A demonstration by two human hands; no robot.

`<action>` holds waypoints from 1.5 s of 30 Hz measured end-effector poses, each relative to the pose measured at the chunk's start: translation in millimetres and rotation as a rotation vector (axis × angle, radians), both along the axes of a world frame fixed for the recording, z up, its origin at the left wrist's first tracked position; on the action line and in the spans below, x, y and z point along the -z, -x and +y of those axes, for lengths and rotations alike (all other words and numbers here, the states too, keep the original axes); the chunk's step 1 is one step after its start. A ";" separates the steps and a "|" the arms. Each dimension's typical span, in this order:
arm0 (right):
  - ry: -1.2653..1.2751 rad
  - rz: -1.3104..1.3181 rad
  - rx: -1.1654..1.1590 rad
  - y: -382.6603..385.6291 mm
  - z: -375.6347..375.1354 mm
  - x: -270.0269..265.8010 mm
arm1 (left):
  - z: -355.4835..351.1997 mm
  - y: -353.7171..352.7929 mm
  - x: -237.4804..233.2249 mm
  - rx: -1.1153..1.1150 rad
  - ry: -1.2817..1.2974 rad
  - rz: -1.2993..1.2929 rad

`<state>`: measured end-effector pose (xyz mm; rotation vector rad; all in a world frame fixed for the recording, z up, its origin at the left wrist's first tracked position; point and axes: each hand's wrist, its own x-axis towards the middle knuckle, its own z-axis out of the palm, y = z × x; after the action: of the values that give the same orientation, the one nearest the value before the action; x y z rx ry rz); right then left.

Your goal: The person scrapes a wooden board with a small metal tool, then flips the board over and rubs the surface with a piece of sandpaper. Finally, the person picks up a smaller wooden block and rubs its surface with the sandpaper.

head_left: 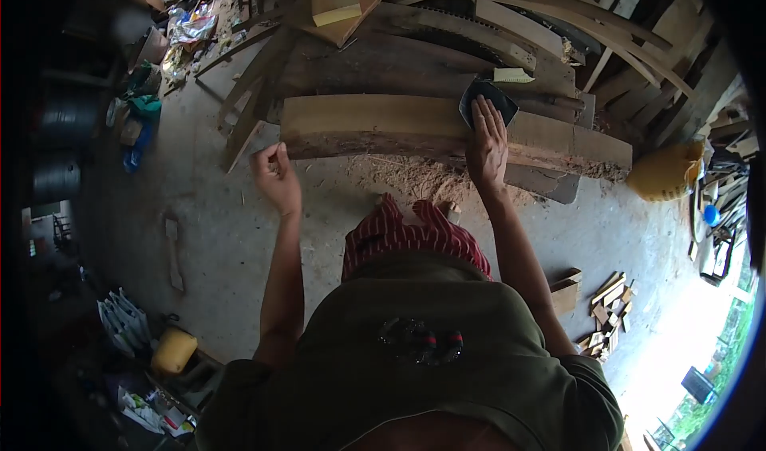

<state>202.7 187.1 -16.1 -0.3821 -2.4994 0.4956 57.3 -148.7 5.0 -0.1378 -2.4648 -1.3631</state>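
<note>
A long, slightly curved wooden plank (367, 116) lies across in front of me, its near edge rough and bark-like. My right hand (488, 148) presses a dark sheet of sandpaper (500, 100) onto the plank's top face, right of its middle. The fingers lie straight along the sheet, whose corners stick out around them. By the plank's left end is my left hand (277, 180), its fingers curled in with nothing showing in them, the knuckles close to the corner.
Behind the plank are stacked boards and curved strips (550, 4), with a wooden block (335, 0) on top. Sawdust (415, 176) covers the floor before my feet. A yellow container (666, 172) stands at the right end; wood offcuts (610, 307) lie lower right.
</note>
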 end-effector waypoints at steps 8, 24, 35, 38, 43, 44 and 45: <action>-0.066 -0.192 -0.049 -0.9 21.3 -33.2 | 74.8 -21.6 0.4 0.382 0.445 0.197; -0.006 -0.065 0.252 -101.8 124.7 12.8 | 93.3 13.9 25.2 0.233 0.735 0.286; -0.026 0.010 -0.120 -34.7 18.5 13.3 | 204.2 -12.5 -8.7 0.580 0.670 0.295; -0.013 -0.112 0.149 -89.3 97.6 -0.5 | 220.7 -22.2 2.0 0.614 0.720 0.336; -0.190 -0.028 0.524 -153.9 215.6 -4.7 | 221.1 -24.2 4.3 0.570 0.727 0.408; -0.130 -0.039 0.553 -147.9 209.8 -2.2 | 221.0 -25.0 3.2 0.573 0.725 0.403; -0.073 -0.048 0.585 -138.2 198.5 -6.5 | 223.8 -25.8 1.7 0.578 0.719 0.402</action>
<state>340.9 385.6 -9.6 -1.0574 -2.2881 0.1576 83.1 75.1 3.4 -1.2246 -2.5063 -0.4457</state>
